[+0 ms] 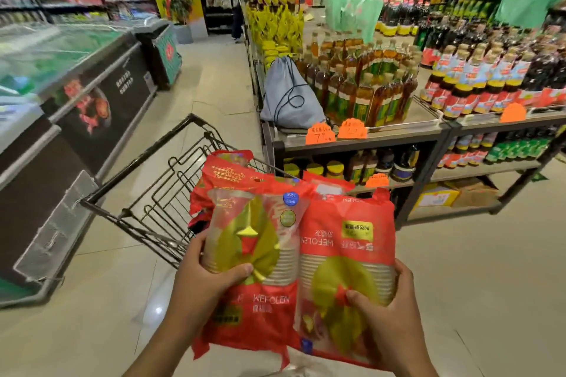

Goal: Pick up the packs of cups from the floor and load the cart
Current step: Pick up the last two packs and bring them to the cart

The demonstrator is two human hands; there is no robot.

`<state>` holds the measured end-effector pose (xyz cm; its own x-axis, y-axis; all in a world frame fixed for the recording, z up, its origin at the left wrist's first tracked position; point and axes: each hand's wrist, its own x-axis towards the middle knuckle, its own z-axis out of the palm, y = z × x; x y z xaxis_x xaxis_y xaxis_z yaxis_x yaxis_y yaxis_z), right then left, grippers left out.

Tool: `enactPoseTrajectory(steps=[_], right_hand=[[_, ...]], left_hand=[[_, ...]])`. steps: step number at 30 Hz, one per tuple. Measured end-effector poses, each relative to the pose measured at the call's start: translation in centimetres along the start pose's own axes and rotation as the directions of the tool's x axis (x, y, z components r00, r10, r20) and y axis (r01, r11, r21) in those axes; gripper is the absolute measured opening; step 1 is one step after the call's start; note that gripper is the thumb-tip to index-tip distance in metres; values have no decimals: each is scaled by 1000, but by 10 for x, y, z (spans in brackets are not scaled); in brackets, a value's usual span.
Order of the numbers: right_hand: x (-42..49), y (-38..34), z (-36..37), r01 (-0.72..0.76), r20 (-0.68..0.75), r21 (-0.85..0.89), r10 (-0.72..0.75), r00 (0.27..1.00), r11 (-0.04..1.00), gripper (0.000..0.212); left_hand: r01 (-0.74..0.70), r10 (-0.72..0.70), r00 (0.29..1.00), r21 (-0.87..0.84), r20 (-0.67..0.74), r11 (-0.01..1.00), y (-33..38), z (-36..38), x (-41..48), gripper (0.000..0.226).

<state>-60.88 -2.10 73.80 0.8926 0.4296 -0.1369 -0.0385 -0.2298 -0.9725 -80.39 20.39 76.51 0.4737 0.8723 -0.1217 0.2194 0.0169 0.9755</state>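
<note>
**Head view: two cup packs in hand at the cart**

1. Freezer chest [76,76], far left. Glass-topped, with dark printed panels on its front; we cannot read the writing on them. It bounds the aisle we are standing in.

2. Cart [159,193], left of centre, just beyond our hands. Wire basket, tilted in this view, its open top towards us. More red packs [226,174] already lie in its right part, partly hidden behind the ones we hold.

3. Left hand [205,278]. Clasped round the left pack [254,254], thumb laid across the front film, fingers hidden behind. We judge this grip keeps the soft sleeve from folding.

4. Left pack. Red wrapper with a clear window that shows stacked cups. "WEFOLEN" reads upright near its lower end. A blue round sticker and a green one sit near the top; we cannot read either.

5. Right pack [349,242]. It touches the left pack along one long edge and is turned the other way, so "WEFOLEN" and a yellow label stand upside down. Held side by side, we judge, so both go in at once.

6. Right hand [386,312]. It grips the right pack at its near right corner, thumb on the front.

7. Shelf unit [398,135], right. It holds bottles and a grey drawstring bag [288,95]. Orange price tags [352,128] hang along its edge; one shows a "7".

Status: both packs are off the floor, not yet in the basket.
</note>
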Motion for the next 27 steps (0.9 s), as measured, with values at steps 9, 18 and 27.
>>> enactPoseTrajectory(steps=[9, 18, 27], right_hand=[[154, -14, 91, -145, 12, 40, 145, 989, 989, 83], [294, 9, 131, -367, -124, 11, 366, 922, 930, 68], [323, 54, 168, -491, -246, -118, 454, 856, 863, 53]], left_hand=[[147, -147, 987, 16, 65, 989, 3, 8, 193, 86], [285, -292, 907, 68, 302, 956, -46, 84, 381, 86], [321, -440, 828, 349, 349, 880, -119, 106, 453, 71]])
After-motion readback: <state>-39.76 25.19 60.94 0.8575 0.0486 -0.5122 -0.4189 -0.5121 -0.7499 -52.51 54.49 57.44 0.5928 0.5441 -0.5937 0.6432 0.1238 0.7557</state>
